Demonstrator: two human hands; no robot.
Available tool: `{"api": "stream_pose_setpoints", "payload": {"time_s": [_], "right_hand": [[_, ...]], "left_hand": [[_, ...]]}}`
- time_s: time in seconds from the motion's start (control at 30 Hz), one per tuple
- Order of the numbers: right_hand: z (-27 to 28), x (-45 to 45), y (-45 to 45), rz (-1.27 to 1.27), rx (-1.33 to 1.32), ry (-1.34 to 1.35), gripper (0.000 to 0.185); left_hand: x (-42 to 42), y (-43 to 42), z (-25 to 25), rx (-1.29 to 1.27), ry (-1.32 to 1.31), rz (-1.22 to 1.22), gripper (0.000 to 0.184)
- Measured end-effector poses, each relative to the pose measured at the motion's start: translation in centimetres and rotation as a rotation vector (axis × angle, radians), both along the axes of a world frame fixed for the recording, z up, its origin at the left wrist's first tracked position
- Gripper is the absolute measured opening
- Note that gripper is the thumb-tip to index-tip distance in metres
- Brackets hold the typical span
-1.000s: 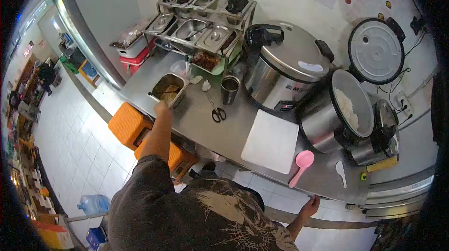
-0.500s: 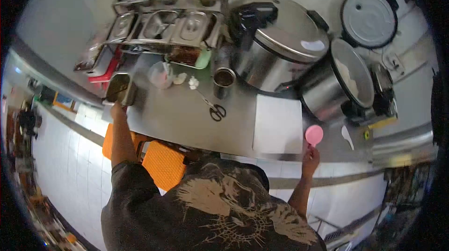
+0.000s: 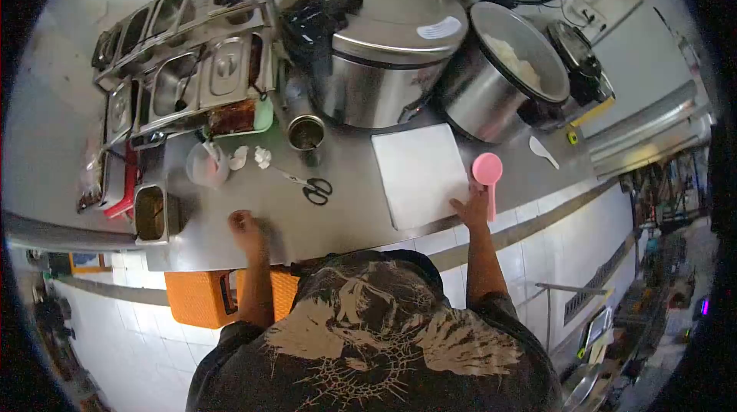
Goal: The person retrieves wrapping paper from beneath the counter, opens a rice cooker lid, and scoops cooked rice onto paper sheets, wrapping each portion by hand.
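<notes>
Over the front edge of the steel table, my left hand has its fingers curled together; what they hold, if anything, is too small to make out. The metal container stands to its left, apart from it. My right hand has its fingers spread at the right edge of the white sheets, beside the handle of the pink ladle. Black-handled scissors lie between the hands, near a steel cup.
A rack of metal trays stands at the back left. A large closed cooker and an open pot of rice stand behind the sheets. A white spoon lies at the right. Orange stools are under the front edge.
My left hand has let go of the metal container and moved right. My right hand has left the pink ladle's handle and moved left to the sheets. The view has turned and shifted.
</notes>
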State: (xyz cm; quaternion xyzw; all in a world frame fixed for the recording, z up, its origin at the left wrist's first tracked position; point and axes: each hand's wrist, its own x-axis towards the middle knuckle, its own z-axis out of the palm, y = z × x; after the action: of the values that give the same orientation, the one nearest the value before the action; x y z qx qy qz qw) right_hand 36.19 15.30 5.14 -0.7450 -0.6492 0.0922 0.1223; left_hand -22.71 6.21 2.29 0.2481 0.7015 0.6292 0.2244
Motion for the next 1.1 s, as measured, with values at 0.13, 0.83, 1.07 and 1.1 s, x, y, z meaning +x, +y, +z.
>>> {"api": "stream_pose_setpoints", "payload": {"time_s": [0.13,0.83,1.07,1.1], "right_hand": [[-0.2,-0.2,-0.2,0.021,0.362,-0.141,0.071],[0.5,21.6,4.3,-0.057,-0.339,0.992,0.057],[1.8,27.1,4.8,0.051,-0.296,1.164,0.033],[5.6,26.6,5.1,0.021,-0.326,1.192,0.031]], "left_hand": [[9.5,3.3,2.9,0.128,0.32,-0.539,0.011],[34.2,17.6,25.4,0.316,0.613,-1.058,0.014],[46.0,23.6,31.9,0.489,0.869,-1.112,0.01],[47.2,24.9,33.3,0.454,0.858,-1.145,0.009]]}}
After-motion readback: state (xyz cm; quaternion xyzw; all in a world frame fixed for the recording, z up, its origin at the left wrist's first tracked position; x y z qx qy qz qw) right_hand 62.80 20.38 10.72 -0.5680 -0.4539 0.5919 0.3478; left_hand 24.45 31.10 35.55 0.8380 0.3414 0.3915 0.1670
